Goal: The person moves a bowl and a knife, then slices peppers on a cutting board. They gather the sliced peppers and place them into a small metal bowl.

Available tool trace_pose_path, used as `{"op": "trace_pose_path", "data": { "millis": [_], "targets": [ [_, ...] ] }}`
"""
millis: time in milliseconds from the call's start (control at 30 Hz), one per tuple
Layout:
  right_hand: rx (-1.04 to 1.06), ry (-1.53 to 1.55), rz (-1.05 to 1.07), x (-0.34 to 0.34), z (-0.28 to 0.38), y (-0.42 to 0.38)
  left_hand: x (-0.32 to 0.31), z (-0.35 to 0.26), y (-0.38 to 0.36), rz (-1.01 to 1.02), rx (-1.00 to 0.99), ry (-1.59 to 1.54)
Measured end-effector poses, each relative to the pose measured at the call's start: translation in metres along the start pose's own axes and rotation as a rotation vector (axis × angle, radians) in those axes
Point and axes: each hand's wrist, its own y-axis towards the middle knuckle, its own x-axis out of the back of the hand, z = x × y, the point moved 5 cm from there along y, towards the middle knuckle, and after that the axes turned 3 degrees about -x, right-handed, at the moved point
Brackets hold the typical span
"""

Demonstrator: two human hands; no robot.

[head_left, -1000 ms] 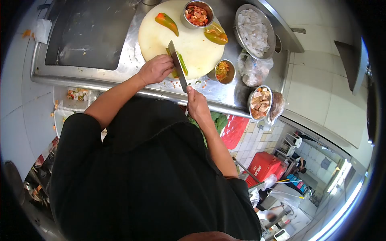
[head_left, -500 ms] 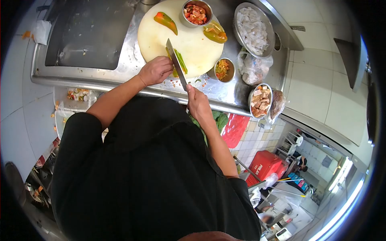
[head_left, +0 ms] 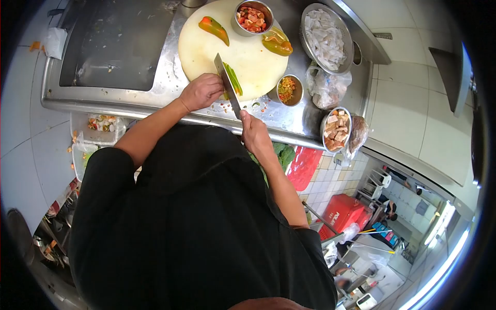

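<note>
On the round white cutting board (head_left: 206, 54), my right hand (head_left: 254, 133) is wrapped round the handle of a knife (head_left: 227, 82). The blade lies across green pepper strips (head_left: 233, 80) near the board's front edge. My left hand (head_left: 204, 92) is closed beside the blade, its fingertips pressed to the pepper; what they pinch is mostly hidden. Farther back lie an orange-green pepper piece (head_left: 214, 30) and a larger pepper piece (head_left: 277, 42). A metal bowl (head_left: 252, 18) of chopped red pieces stands at the board's back edge.
A sink (head_left: 111, 46) is at the left. To the right are a small cup of diced bits (head_left: 287, 90), a colander of pale pieces (head_left: 324, 41), a plastic bag (head_left: 328, 88) and a bowl of cubes (head_left: 336, 130). Food trays (head_left: 98, 129) sit below the counter edge.
The knife has shifted slightly across the pepper, and more green strip shows right of the blade. Both hands keep nearly the same places and grips.
</note>
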Motion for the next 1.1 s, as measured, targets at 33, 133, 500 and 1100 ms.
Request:
{"op": "trace_pose_path", "data": {
  "millis": [33, 133, 500, 1100],
  "targets": [
    [0.028, -0.009, -0.026, -0.003, -0.003, 0.004, 0.001, 0.000, 0.000, -0.011, 0.005, 0.002],
    [0.158, -0.006, -0.136, -0.014, -0.006, 0.013, 0.002, -0.001, 0.001, -0.050, -0.021, 0.007],
    [-0.020, 0.162, 0.088, 0.012, -0.014, 0.005, 0.086, 0.072, 0.066, -0.325, 0.321, 0.284],
    [-0.102, 0.472, -0.006, 0.010, -0.036, 0.024, 0.024, -0.004, 0.048, 0.280, 0.444, 0.231]
  ]
}}
